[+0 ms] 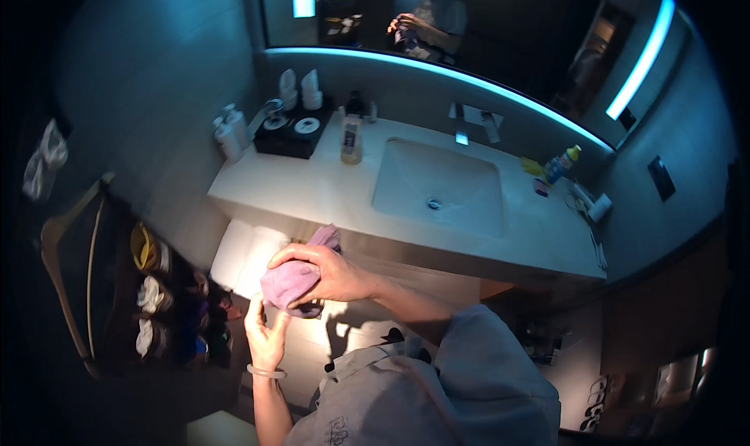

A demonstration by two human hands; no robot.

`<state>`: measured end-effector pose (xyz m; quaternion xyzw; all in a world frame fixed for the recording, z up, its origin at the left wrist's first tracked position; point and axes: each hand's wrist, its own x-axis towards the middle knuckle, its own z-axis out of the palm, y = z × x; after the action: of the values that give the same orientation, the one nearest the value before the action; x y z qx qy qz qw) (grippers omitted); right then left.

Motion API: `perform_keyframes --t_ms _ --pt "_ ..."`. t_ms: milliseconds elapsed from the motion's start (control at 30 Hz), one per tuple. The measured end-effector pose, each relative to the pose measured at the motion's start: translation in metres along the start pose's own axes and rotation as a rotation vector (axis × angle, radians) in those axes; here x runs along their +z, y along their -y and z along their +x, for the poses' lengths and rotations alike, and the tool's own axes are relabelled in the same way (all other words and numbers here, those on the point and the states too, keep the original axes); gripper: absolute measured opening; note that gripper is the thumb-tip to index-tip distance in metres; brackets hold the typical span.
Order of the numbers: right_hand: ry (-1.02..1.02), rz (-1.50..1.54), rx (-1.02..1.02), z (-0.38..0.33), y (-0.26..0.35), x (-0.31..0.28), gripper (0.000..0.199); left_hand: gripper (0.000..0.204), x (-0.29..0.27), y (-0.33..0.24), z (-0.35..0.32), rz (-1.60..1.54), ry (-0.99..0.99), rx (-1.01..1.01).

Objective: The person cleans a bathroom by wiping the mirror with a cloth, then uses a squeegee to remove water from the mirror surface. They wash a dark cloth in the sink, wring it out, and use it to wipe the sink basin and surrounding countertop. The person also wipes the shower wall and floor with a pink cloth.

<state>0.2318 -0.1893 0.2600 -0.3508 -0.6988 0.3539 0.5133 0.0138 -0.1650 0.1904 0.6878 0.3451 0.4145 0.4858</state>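
A bunched lilac-pink cloth (291, 283) is held in front of me, off the near edge of the counter. My right hand (332, 272) wraps round it from the right, with fingers over its top and the thumb below. A loose end of the cloth sticks out beyond that hand toward the counter. From below, my left hand (266, 333) grips the cloth's lower left side between thumb and fingers. A pale bangle sits on my left wrist. What kind of cloth item it is, I cannot make out.
The pale counter (312, 192) has a sunken basin (437, 184) and a wall tap (461, 125). On it stand a pump bottle (351, 141), white bottles (228, 137), a dark tray (289, 139) and a yellow-topped bottle (561, 164). A wooden hanger (62, 270) hangs at left.
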Motion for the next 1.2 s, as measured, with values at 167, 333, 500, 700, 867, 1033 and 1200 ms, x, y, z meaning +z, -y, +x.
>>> perform_keyframes --t_ms 167,333,500,700,867,1033,1200 --pt "0.245 -0.562 0.463 -0.072 -0.006 -0.098 0.075 0.004 0.053 -0.051 0.034 -0.233 -0.04 0.067" --pt "0.086 0.101 0.497 -0.163 -0.032 -0.143 0.036 0.005 0.122 -0.105 0.062 -0.12 0.103 0.184" --pt "-0.528 0.501 0.368 -0.207 -0.003 -0.206 0.032 0.008 0.158 -0.066 0.09 -0.028 0.406 -0.072" --pt "-0.471 -0.181 0.273 -0.185 0.0 -0.222 0.043 0.068 0.259 0.008 0.071 -0.472 0.483 -0.891" --pt "-0.122 -0.371 0.101 -0.179 -0.006 -0.205 0.044 0.09 0.335 0.034 0.087 -2.007 0.627 -1.382" --pt "0.134 -0.322 0.311 -0.185 -0.005 -0.205 0.043 0.08 0.376 0.052 0.128 -1.634 0.83 -0.952" --pt "-0.111 -0.08 0.638 -0.176 0.01 -0.248 0.048 0.082 0.402 0.089 0.15 -1.656 0.841 -1.135"
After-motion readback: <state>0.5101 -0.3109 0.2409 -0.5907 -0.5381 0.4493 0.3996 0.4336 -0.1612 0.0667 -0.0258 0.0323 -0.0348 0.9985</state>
